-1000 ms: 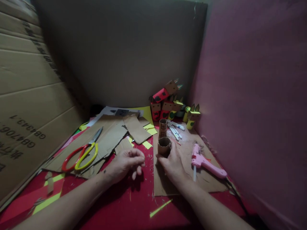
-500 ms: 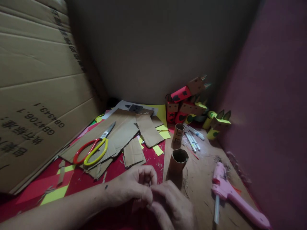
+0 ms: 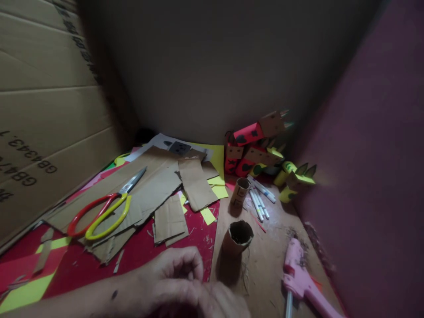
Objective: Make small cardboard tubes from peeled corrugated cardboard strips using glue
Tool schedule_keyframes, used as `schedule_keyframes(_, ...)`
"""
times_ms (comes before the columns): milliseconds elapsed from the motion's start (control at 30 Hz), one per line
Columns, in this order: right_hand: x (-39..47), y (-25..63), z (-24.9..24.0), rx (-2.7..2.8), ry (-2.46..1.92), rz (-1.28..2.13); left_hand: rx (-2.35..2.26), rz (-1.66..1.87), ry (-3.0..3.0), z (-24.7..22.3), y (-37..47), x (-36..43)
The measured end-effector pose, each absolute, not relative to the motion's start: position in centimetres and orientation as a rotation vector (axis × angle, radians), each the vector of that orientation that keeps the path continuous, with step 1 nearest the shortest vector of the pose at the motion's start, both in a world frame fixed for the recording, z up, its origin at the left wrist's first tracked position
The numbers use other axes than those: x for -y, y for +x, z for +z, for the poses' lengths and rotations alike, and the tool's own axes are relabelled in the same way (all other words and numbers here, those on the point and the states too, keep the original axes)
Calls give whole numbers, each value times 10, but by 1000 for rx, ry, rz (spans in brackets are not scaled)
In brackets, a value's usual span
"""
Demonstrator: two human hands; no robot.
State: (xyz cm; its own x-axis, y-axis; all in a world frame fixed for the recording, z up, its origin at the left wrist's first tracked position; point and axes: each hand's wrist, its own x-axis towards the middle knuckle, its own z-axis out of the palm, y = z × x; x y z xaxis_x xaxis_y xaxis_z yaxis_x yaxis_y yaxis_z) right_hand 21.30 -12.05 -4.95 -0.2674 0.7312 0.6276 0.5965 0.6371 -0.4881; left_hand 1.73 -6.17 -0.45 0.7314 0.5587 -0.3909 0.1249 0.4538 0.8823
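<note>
My left hand (image 3: 175,278) is at the bottom centre, its fingers curled and pressed against those of my right hand (image 3: 221,300). Both hands are closed, and whatever lies between their fingertips is hidden. Just beyond them a brown cardboard tube (image 3: 233,243) stands upright on the wooden surface. A smaller tube (image 3: 240,192) with marks drawn on it stands behind that one. Scissors (image 3: 106,212) with one red and one yellow handle lie on cardboard sheets (image 3: 155,176) to the left. Close by are cut cardboard pieces (image 3: 170,219).
A pink glue gun (image 3: 294,265) lies at the right, with several white markers (image 3: 260,203) further back. Red and yellow paper-covered tube figures (image 3: 248,132) are piled by the wall. A large cardboard box (image 3: 49,106) rises at the left; a purple wall (image 3: 371,176) bounds the right.
The view has shifted, so the scissors and cardboard sit further left and the near things lower. My hands stay together, with the right fingers now closer against the left.
</note>
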Motion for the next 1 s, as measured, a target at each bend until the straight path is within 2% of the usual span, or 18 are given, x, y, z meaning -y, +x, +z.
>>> schedule_keyframes(367,72,297,-35,1930,-1068,73,-767,314,1083,-16,22,72)
schedule_keyframes(567,102,229,-34,1882,-1027,23,-765,343,1073,-17,21,69)
schedule_keyframes(700,133,179,-26,1739,-1071,125,-784,455,1138,-13,22,67)
schedule_keyframes(800,139,175,-17,1806,-1068,332,-794,478,1212,-12,22,64)
schedule_keyframes(1000,139,181,-15,1835,-1049,178,-729,323,1007,-12,24,64)
